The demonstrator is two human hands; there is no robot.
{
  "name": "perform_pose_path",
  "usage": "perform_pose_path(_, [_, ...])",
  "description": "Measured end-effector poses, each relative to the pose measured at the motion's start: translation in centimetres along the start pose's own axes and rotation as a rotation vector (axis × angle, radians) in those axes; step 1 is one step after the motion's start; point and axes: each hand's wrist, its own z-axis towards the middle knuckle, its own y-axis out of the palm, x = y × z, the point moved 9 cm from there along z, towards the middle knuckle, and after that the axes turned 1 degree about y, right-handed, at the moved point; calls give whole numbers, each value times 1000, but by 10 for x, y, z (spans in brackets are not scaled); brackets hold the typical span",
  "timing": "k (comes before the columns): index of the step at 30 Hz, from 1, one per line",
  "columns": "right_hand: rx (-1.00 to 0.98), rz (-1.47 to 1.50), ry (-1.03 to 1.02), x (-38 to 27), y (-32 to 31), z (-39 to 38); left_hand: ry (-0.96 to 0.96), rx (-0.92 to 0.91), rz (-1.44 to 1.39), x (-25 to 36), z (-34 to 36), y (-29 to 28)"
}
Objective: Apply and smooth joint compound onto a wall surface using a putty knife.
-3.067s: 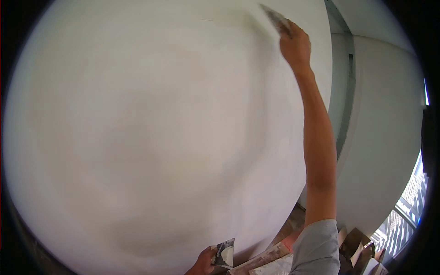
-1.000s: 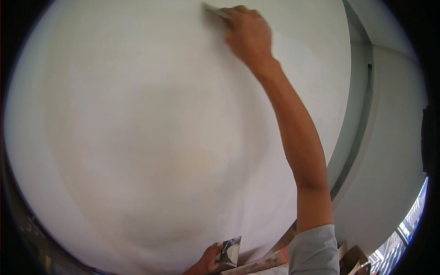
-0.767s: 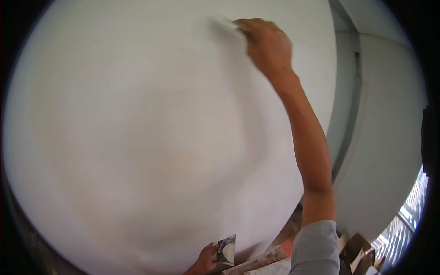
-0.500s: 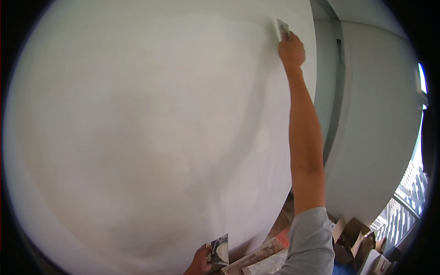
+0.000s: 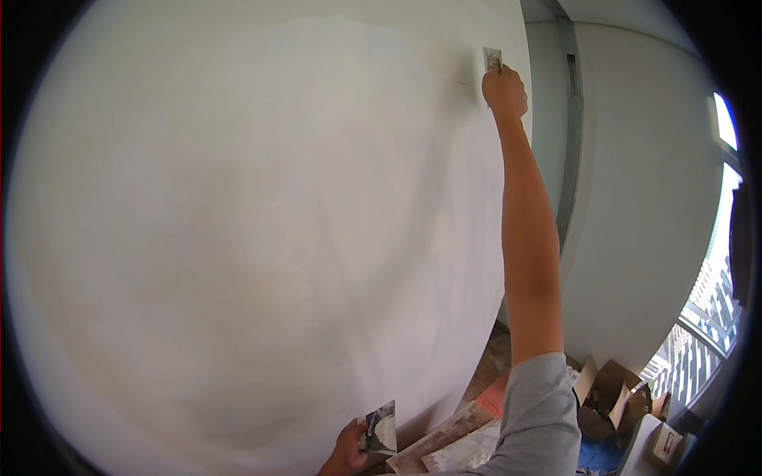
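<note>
Right hand clamps a small flat metal putty knife against the smooth white plastered wall near its right edge; left hand grips a plaster-smeared metal trowel low down.

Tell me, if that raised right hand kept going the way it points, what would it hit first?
Probably nothing new: the right hand points up along the white wall, its scraper seemingly already against it. Further up there is only more wall as far as the picture shows, though depth is hard to judge.
</note>
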Motion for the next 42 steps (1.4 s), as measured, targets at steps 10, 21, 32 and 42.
perform_pose_path(10, [-205, 187, -82, -158, 17, -65, 16, 20, -57, 11, -19, 3])
perform_pose_path(21, [92, 245, -902, -330, -4, -275, -8, 42, 16, 32, -33, 29])
perform_pose_path(32, [111, -98, -283, -71, -21, -66, 9, 12, -20, 21, -30, 12])
perform_pose_path(42, [-74, 50, -99, -143, 25, -89, 50, 67, -40, 25, -34, -14])
